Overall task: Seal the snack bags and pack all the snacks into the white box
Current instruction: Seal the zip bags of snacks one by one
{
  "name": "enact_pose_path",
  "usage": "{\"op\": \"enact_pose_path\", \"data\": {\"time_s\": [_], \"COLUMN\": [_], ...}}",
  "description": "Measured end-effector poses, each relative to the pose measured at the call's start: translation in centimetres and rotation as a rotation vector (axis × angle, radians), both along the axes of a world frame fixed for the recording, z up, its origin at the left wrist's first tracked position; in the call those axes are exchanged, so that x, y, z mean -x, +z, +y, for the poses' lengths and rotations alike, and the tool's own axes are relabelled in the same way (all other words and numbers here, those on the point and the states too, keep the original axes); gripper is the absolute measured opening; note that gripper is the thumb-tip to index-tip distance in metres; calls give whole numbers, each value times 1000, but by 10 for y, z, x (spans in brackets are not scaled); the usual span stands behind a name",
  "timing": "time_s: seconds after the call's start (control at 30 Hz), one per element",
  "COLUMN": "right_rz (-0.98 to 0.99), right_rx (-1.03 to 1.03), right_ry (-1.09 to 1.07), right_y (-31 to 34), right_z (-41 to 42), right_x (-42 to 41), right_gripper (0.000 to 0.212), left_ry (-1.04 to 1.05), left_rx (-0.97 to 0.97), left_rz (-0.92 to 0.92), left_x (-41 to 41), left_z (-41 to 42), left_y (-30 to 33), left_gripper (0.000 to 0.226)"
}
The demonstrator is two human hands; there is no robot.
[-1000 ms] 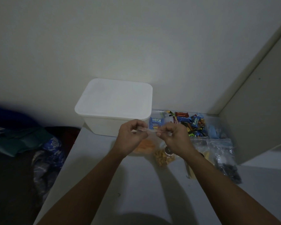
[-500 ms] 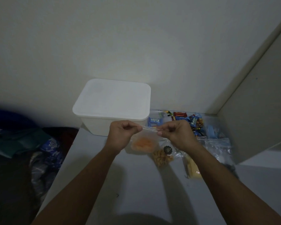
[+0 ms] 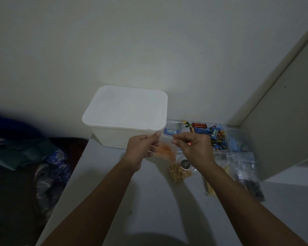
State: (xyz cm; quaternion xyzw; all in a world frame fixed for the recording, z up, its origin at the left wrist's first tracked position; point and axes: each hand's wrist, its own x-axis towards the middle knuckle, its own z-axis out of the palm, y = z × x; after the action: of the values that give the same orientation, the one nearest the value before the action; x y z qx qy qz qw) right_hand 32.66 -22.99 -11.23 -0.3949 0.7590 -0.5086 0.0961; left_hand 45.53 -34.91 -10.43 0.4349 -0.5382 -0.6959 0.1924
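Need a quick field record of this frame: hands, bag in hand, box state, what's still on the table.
left hand: pinches top edge of the orange snack bag
right hand: pinches same top edge, other end
bag position: held above the table, in front of the white box
white box: lid on, at the wall
on table: nut bag, yellow snack bag, dark snack bag, wrapped candies
packed so far: cannot tell, lid hides inside

One white box [image 3: 126, 110], lid on. Two hands [image 3: 140, 148]. About four clear snack bags [image 3: 164, 150] on the desk; a heap of wrapped candies [image 3: 210, 134], too jumbled to count.
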Motion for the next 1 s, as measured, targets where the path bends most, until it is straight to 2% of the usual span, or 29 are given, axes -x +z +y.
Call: {"op": "enact_pose_path", "data": {"time_s": [0.1, 0.17, 0.27, 0.37, 0.67, 0.73, 0.8, 0.87, 1.0], "right_rz": [29, 47, 98, 111, -112, -188, -183, -209, -380], "right_rx": [14, 33, 59, 60, -36, -44, -71, -107, -160], "right_ry": [11, 12, 24, 33, 102, 108, 89, 80, 71], "right_y": [-3, -4, -7, -9, -7, -4, -4, -3, -1], "right_z": [3, 5, 6, 7, 6, 6, 5, 3, 4], "right_x": [1, 2, 2, 2, 0, 0, 1, 1, 5], "right_gripper": [17, 17, 17, 17, 17, 13, 6, 10, 15], "left_ry": [-22, -29, -27, -17, 58, 42, 32, 19, -20], "left_rx": [-118, -161, -175, -163, -151, -123, -70, 5, 87], "left_rz": [54, 78, 90, 89, 130, 120, 90, 55, 24], "left_x": [3, 4, 7, 9, 14, 14, 15, 16, 15], "left_z": [0, 1, 3, 4, 11, 14, 16, 17, 16], "left_y": [0, 0, 1, 1, 2, 2, 2, 1, -2], "left_gripper": [14, 15, 21, 10, 9, 6, 7, 5, 12]}}
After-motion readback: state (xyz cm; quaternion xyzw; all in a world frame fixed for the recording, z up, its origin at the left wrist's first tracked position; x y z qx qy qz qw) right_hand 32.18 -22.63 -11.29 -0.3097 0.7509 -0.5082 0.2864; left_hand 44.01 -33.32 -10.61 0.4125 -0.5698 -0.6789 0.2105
